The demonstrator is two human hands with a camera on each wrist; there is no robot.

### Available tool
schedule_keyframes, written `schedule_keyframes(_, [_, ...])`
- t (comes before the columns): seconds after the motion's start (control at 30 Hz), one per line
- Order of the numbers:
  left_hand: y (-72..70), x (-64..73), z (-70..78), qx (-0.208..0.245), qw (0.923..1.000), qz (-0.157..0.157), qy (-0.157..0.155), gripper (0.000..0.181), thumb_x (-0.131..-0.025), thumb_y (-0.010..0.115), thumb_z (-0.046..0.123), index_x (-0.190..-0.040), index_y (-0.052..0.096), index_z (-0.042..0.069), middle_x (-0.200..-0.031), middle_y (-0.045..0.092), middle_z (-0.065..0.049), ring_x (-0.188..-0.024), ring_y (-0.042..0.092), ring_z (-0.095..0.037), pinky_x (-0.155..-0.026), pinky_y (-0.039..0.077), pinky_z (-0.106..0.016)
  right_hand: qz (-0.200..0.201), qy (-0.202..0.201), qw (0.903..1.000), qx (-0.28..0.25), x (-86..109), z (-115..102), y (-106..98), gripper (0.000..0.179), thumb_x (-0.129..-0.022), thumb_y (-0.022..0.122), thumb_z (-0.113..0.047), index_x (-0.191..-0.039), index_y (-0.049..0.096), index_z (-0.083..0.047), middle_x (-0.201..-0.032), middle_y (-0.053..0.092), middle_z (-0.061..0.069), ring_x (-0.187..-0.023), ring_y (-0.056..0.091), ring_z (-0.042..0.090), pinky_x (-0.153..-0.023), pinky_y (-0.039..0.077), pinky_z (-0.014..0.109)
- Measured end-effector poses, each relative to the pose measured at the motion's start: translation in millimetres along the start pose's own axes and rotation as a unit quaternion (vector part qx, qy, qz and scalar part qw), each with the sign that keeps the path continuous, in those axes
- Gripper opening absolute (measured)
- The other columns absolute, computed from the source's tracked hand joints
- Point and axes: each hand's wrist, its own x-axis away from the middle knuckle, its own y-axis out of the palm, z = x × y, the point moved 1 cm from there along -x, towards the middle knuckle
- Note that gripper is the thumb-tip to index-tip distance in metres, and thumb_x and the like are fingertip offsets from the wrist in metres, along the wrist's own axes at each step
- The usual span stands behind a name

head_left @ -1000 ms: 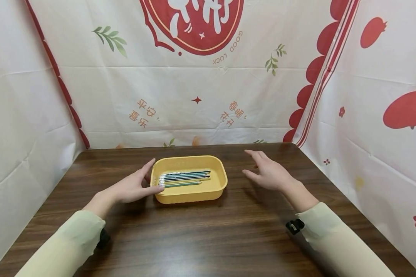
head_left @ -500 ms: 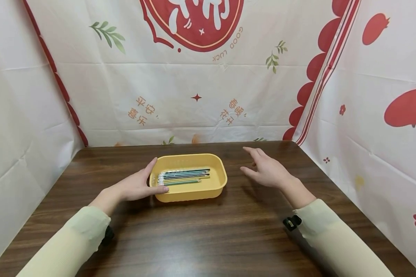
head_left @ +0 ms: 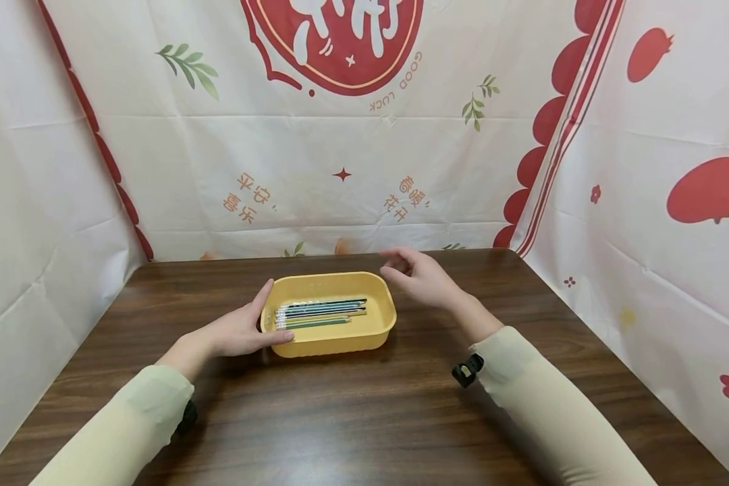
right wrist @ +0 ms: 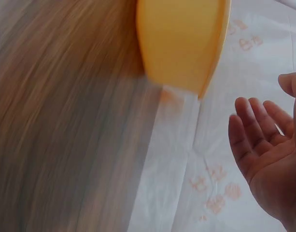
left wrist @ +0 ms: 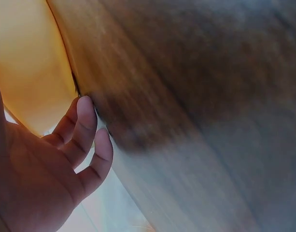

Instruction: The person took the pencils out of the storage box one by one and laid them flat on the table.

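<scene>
A yellow plastic basket (head_left: pixel 340 346) with rounded corners stands on the table, toward its far side. Several pencils (head_left: pixel 322 310) in green, blue and dark tones lie lengthwise inside, with a clear shine over their left ends. My left hand (head_left: pixel 233 332) holds the basket's left end, thumb over the front rim and forefinger at the back corner. In the left wrist view its other fingers (left wrist: pixel 86 121) bend against the outer wall. My right hand (head_left: pixel 426 280) is by the far right corner, fingers loosely bent, holding nothing; the right wrist view shows a gap between it and the basket (right wrist: pixel 181 43).
The dark wood-grain table (head_left: pixel 352 418) reaches to a white printed cloth (head_left: pixel 316 148) hanging behind it. Similar cloths hang along the left and right sides. Dark devices are strapped at both wrists, the right one a black band (head_left: pixel 468 370).
My right hand has moved left and slightly away from me, to the basket's far right corner. The left hand has slid its thumb slightly further along the front rim.
</scene>
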Motion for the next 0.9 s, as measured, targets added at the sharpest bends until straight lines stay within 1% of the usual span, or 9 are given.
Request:
schedule_keyframes(0.1, [0.6, 0.5, 0.0, -0.005, 1.0, 0.001, -0.004, 0.134, -0.093, 0.069, 0.081, -0.176, -0.017, 0.019, -0.175, 0.031, -0.033, -0.153, 0.049, -0.047, -0.122, 0.041, -0.066, -0.017, -0.002, 0.9998, -0.012, -10.1, -11.6, 13.5, 0.039, -0.111, 0.068, -0.032, -0.145, 0.068, -0.013, -0.118, 0.076, 0.004, -0.102, 0.069, 0.02, -0.088, 0.057, 0.038])
schedule_keyframes(0.23, [2.0, 0.3, -0.4, -0.013, 0.9999, 0.002, -0.005, 0.135, -0.093, 0.068, 0.082, -0.176, -0.017, 0.019, -0.174, 0.033, -0.033, -0.151, 0.051, -0.045, -0.121, 0.042, -0.065, -0.043, -0.018, 0.9987, -0.023, -20.6, -23.9, 31.9, 0.035, -0.111, 0.067, -0.031, -0.141, 0.071, -0.013, -0.121, 0.075, 0.003, -0.105, 0.068, 0.019, -0.091, 0.057, 0.037])
schedule_keyframes(0.3, [2.8, -0.2, -0.8, -0.011, 0.9999, 0.002, -0.006, 0.134, -0.093, 0.068, 0.082, -0.176, -0.017, 0.019, -0.174, 0.034, -0.032, -0.151, 0.052, -0.044, -0.122, 0.042, -0.065, -0.055, -0.026, 0.9977, -0.029, -24.9, -27.7, 41.0, 0.033, -0.111, 0.067, -0.031, -0.138, 0.073, -0.012, -0.119, 0.076, 0.004, -0.102, 0.067, 0.018, -0.089, 0.056, 0.036])
schedule_keyframes(0.37, [3.1, -0.6, -0.8, -0.01, 0.9999, 0.001, -0.005, 0.134, -0.093, 0.068, 0.081, -0.176, -0.017, 0.018, -0.174, 0.034, -0.032, -0.151, 0.052, -0.044, -0.122, 0.042, -0.065, -0.068, -0.033, 0.9965, -0.035, -28.6, -29.8, 49.6, 0.031, -0.111, 0.067, -0.03, -0.135, 0.075, -0.012, -0.115, 0.076, 0.006, -0.096, 0.067, 0.018, -0.084, 0.056, 0.034])
schedule_keyframes(0.47, [3.1, -0.9, -0.8, -0.004, 1.0, 0.001, -0.007, 0.134, -0.093, 0.069, 0.08, -0.176, -0.017, 0.018, -0.174, 0.033, -0.031, -0.152, 0.051, -0.044, -0.123, 0.041, -0.066, -0.097, -0.031, 0.9934, -0.054, -32.9, -30.5, 61.3, 0.029, -0.111, 0.067, -0.029, -0.132, 0.077, -0.012, -0.108, 0.077, 0.008, -0.085, 0.065, 0.017, -0.075, 0.054, 0.031])
schedule_keyframes(0.57, [3.0, -1.2, -0.5, -0.001, 1.0, 0.0, -0.007, 0.135, -0.093, 0.069, 0.08, -0.176, -0.017, 0.017, -0.175, 0.032, -0.032, -0.153, 0.05, -0.045, -0.123, 0.04, -0.067, -0.13, -0.03, 0.9889, -0.065, -35.6, -29.6, 70.0, 0.029, -0.11, 0.07, -0.028, -0.131, 0.077, -0.01, -0.107, 0.077, 0.006, -0.083, 0.063, 0.014, -0.074, 0.053, 0.028])
schedule_keyframes(0.73, [3.5, -0.6, 0.1, -0.002, 1.0, 0.0, -0.002, 0.134, -0.093, 0.069, 0.08, -0.176, -0.016, 0.017, -0.175, 0.032, -0.032, -0.153, 0.05, -0.046, -0.124, 0.04, -0.066, -0.182, -0.039, 0.9807, -0.06, -38.3, -25.1, 78.2, 0.025, -0.105, 0.076, -0.02, -0.128, 0.08, -0.009, -0.11, 0.079, 0.001, -0.092, 0.067, 0.012, -0.08, 0.055, 0.026])
schedule_keyframes(0.9, [2.5, 0.4, 1.5, -0.006, 1.0, 0.002, 0.005, 0.134, -0.094, 0.069, 0.078, -0.176, -0.015, 0.014, -0.174, 0.033, -0.034, -0.153, 0.049, -0.048, -0.123, 0.041, -0.066, -0.222, -0.062, 0.9723, -0.04, -42.3, -22.3, 83.3, 0.02, -0.101, 0.08, -0.013, -0.121, 0.083, -0.011, -0.11, 0.08, 0.002, -0.097, 0.07, 0.008, -0.086, 0.057, 0.023])
